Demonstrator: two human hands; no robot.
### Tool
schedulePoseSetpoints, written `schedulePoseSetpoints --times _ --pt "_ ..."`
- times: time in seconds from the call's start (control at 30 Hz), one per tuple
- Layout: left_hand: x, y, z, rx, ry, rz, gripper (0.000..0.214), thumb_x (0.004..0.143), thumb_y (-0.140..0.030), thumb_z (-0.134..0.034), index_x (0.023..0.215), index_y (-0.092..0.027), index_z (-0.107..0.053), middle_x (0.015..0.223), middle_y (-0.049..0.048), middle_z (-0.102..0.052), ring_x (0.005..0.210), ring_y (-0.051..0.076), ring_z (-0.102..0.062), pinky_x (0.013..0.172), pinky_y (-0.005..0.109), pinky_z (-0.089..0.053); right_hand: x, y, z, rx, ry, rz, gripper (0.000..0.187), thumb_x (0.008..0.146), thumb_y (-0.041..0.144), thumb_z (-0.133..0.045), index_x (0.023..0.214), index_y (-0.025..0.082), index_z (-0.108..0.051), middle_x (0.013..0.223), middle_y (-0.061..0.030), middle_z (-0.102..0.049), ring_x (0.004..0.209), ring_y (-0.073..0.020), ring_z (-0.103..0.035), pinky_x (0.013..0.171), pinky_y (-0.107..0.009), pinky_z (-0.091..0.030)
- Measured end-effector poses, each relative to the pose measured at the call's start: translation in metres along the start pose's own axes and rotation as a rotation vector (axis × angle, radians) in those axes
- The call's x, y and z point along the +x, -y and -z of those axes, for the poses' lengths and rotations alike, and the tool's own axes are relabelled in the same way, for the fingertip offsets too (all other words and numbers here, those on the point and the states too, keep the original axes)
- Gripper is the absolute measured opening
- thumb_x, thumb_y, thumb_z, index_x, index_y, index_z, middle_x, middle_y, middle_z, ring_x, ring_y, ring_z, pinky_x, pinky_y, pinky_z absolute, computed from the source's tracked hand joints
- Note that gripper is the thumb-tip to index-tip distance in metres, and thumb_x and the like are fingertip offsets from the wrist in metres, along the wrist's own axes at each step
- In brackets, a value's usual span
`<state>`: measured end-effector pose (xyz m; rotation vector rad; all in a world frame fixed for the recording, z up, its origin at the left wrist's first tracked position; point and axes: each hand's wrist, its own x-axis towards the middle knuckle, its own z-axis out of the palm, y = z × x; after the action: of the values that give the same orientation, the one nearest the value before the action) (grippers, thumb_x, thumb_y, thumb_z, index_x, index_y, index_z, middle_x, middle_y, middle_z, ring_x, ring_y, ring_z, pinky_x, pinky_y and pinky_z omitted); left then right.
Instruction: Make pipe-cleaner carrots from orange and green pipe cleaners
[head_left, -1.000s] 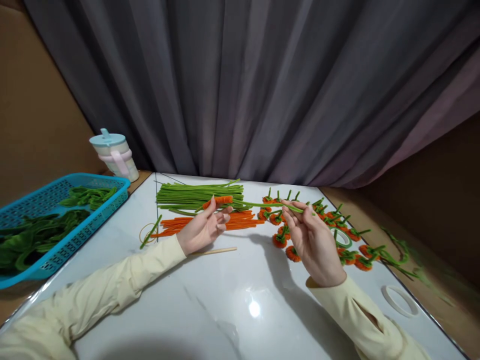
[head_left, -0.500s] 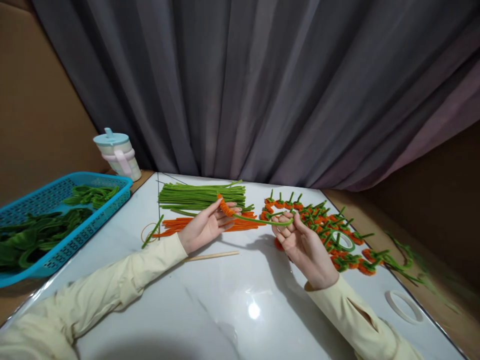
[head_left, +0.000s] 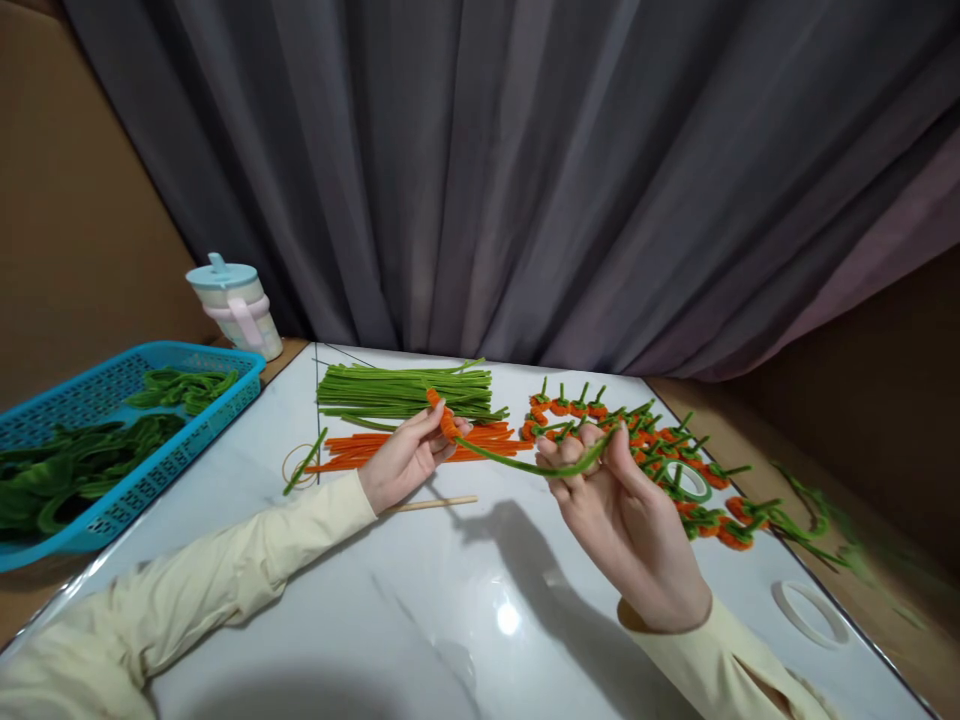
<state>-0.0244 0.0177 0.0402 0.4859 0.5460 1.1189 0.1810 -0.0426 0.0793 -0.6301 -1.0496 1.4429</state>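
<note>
Between my two hands, above the table, runs a green pipe cleaner (head_left: 517, 462) with a coiled orange pipe cleaner (head_left: 448, 422) at its left end. My left hand (head_left: 409, 455) pinches the orange coil between thumb and fingers. The green strand's far end is pinched by my right hand (head_left: 626, 510), and the strand sags in a shallow curve. Behind my left hand lie a bundle of green pipe cleaners (head_left: 401, 388) and a row of orange pipe cleaners (head_left: 487, 440). Small orange pieces with green stems (head_left: 645, 430) cluster beyond my right hand.
A blue basket (head_left: 112, 520) of green fuzzy pieces stands at the left, with a lidded cup (head_left: 236, 310) behind it. A wooden stick (head_left: 439, 503) lies near my left hand. Tape rolls (head_left: 810, 613) are on the right. A grey curtain (head_left: 480, 180) hangs behind the table.
My right hand has moved right and nearer to me, drawing the green strand's end along. My left hand has shifted slightly left, its fingers closing more around the orange coil.
</note>
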Motion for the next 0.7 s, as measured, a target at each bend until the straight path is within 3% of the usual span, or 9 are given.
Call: schedulePoseSetpoints --times 0.07,0.17,0.3,0.37,0.43,0.57,0.7 --pt "-0.001 0.000 -0.002 -0.009 -0.041 0.011 0.016 0.092 -0.015 -0.042 0.081 -0.012 -0.053 0.073 0.0046 -0.065 0.062 0.010 -0.065 0.056 0.018 -0.055 -0.009 0.002 -0.007 -0.171 0.135 0.107 0.025 0.089 0.048 -0.047 0.101 0.027 -0.054 0.094 -0.0058 -0.064 0.105 -0.0248 -0.056 0.091 -0.046 -0.047" --pt "-0.004 0.003 -0.005 0.004 -0.093 0.070 0.012 0.091 -0.015 -0.043 0.082 -0.013 -0.051 0.069 0.0031 -0.064 0.051 0.008 -0.062 0.050 0.016 -0.054 -0.021 0.004 -0.016 -0.556 0.448 0.224 0.034 0.089 0.034 -0.054 0.121 0.026 -0.045 0.118 -0.0095 -0.056 0.117 -0.0257 -0.048 0.098 -0.047 -0.041" --pt "-0.010 0.008 -0.008 0.135 -0.116 0.076 0.009 0.088 -0.020 -0.053 0.082 -0.014 -0.049 0.068 0.0031 -0.064 0.057 0.011 -0.064 0.049 0.015 -0.052 -0.028 0.004 -0.025 -1.066 0.732 0.550 0.030 0.093 0.011 -0.039 0.122 0.019 -0.044 0.117 -0.0123 -0.057 0.120 -0.0229 -0.045 0.098 -0.043 -0.040" --pt "-0.012 0.010 -0.010 0.244 -0.115 0.033 0.013 0.084 -0.023 -0.058 0.082 -0.015 -0.049 0.070 0.0034 -0.064 0.063 0.013 -0.066 0.050 0.016 -0.052 -0.027 0.001 -0.024 -1.197 0.725 0.719 0.026 0.094 0.008 -0.035 0.116 0.014 -0.047 0.106 -0.0144 -0.062 0.112 -0.0243 -0.051 0.092 -0.043 -0.044" --pt "-0.012 0.010 -0.011 0.304 -0.140 -0.004 0.016 0.082 -0.024 -0.061 0.079 -0.015 -0.048 0.071 0.0039 -0.065 0.066 0.015 -0.067 0.054 0.019 -0.053 -0.024 -0.005 -0.019 -1.257 0.623 0.776 0.023 0.093 0.007 -0.033 0.110 0.011 -0.048 0.097 -0.0147 -0.063 0.103 -0.0246 -0.056 0.085 -0.041 -0.048" --pt "-0.009 0.006 -0.010 0.275 -0.166 -0.012 0.017 0.085 -0.027 -0.055 0.077 -0.014 -0.051 0.074 0.0065 -0.066 0.071 0.018 -0.067 0.066 0.026 -0.054 -0.018 -0.015 -0.003 -1.237 0.426 0.648 0.024 0.091 0.006 -0.032 0.105 0.016 -0.049 0.093 -0.0119 -0.061 0.090 -0.0214 -0.059 0.074 -0.035 -0.050" --pt "-0.007 0.002 -0.007 0.284 -0.036 0.005 0.030 0.092 -0.035 -0.040 0.101 -0.012 -0.056 0.093 0.0124 -0.068 0.088 0.019 -0.065 0.082 0.031 -0.049 -0.015 -0.018 0.005 -1.199 0.339 0.530 0.023 0.091 0.008 -0.032 0.103 0.019 -0.048 0.088 -0.0079 -0.060 0.080 -0.0177 -0.059 0.068 -0.028 -0.049"
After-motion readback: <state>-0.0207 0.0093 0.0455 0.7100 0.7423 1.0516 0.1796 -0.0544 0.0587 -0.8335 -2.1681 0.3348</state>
